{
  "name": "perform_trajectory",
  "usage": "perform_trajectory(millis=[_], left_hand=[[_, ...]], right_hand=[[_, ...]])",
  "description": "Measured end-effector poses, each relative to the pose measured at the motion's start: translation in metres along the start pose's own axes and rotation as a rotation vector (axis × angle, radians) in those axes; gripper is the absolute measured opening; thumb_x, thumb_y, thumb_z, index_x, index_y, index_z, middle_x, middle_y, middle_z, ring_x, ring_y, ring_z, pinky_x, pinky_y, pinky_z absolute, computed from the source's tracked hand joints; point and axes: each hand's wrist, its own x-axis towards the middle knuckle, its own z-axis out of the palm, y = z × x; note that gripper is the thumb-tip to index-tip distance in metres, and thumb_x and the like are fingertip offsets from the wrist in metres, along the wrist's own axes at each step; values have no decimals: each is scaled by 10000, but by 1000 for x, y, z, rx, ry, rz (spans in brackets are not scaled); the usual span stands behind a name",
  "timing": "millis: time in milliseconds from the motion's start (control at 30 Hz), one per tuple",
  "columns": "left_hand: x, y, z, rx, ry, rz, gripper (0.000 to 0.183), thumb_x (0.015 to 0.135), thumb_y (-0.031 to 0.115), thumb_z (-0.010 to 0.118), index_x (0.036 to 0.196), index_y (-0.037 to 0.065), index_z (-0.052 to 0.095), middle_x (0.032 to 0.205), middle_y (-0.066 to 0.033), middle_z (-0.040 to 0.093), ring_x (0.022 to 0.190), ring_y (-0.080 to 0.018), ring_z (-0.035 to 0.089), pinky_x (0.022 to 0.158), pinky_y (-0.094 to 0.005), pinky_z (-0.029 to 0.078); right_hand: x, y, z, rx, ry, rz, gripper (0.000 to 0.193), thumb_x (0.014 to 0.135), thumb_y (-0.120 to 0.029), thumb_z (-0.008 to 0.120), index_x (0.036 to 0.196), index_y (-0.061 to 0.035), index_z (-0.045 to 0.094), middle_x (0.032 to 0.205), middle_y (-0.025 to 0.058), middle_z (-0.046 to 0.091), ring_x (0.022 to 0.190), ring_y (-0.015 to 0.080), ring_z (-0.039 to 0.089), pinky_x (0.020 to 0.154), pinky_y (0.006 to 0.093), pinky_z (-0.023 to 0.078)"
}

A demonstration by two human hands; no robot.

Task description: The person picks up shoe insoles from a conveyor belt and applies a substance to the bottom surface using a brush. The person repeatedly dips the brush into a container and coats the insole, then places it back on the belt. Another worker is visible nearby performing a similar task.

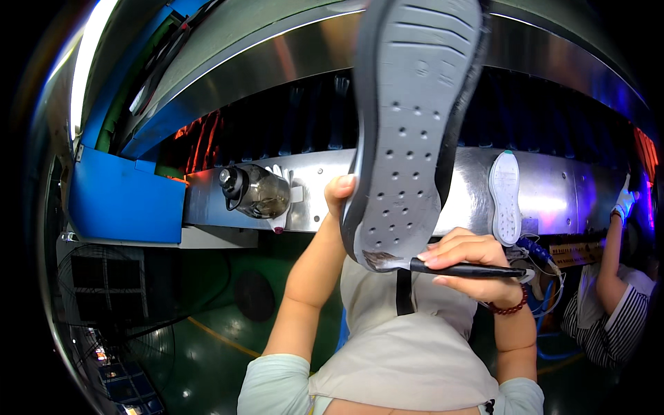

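Observation:
A large grey shoe sole (413, 166) with a raised dark rim stands upright before me, its dimpled inner face turned my way. My left hand (339, 193) grips it by the left edge, thumb on the rim and the other fingers hidden behind. In my right hand (477, 254) is a brush with a black handle (470, 268), held level. Its bristle end touches the heel at the sole's lower end, where a dark wet-looking smear (384, 260) shows. To the right, a smaller white sole (507, 197) lies on the metal ledge.
A dark see-through bottle (259, 191) lies on the metal ledge (315, 173), on a white glove-like thing. Behind the ledge runs a dark strip curtain (297, 117). A blue machine housing (124, 200) is at left. Another person's gloved hand (624, 200) reaches in at far right, near cables (543, 259).

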Motion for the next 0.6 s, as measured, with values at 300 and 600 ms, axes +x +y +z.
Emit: perform_trajectory(millis=[300,600], left_hand=[[12,19,19,168,336,-649,585,701,283,512,1182,-27,390,1035,-178,534,863,-220,564,716,-299,465],[23,15,58,293,575,-930,502,708,276,546,1133,24,457,894,-111,574,742,-158,559,659,-277,452]], right_hand=[[8,-2,-31,-50,-294,-55,182,697,17,619,877,-1,613,917,133,618,852,247,603,752,304,478],[16,-20,-50,-397,-439,-171,149,738,-71,589,883,-68,621,946,52,624,756,171,603,590,249,417]])
